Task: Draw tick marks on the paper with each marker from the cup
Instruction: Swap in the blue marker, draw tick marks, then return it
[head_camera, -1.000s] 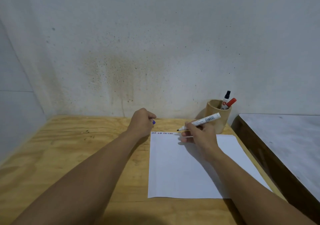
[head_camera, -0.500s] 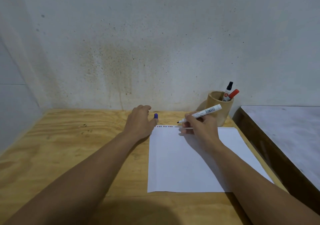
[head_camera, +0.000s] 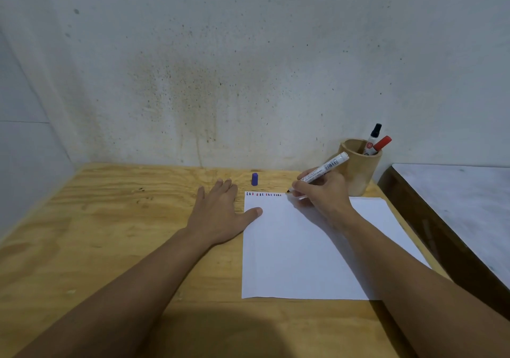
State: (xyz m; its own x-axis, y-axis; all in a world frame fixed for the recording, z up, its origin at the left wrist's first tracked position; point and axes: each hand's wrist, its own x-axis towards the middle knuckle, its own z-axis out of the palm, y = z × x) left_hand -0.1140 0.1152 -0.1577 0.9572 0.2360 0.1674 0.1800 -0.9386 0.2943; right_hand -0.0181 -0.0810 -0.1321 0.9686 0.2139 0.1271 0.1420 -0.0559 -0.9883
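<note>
A white sheet of paper (head_camera: 303, 247) lies flat, with a short row of blue, red and dark tick marks (head_camera: 264, 194) along its top left edge. An uncapped white marker (head_camera: 321, 170) slants over that row's right end. Behind it, a tan cup (head_camera: 358, 172) holds a black-capped marker (head_camera: 373, 138) and a red-capped marker (head_camera: 382, 143). A blue cap (head_camera: 254, 179) stands above the paper.

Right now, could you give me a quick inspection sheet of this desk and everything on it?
Surface: wooden table, bare plywood.
Job's things: white paper flat, a row of tick marks along its top edge; uncapped marker; wooden cup holding a black-capped marker and a red-capped marker.
Clutter: blue cap standing on the table beyond the paper.
Hands: left hand flat, thumb on the paper's edge; right hand holding the uncapped marker, tip near the ticks.
Cables: nothing seen.
Surroundings: stained wall; a grey-topped table at right.
</note>
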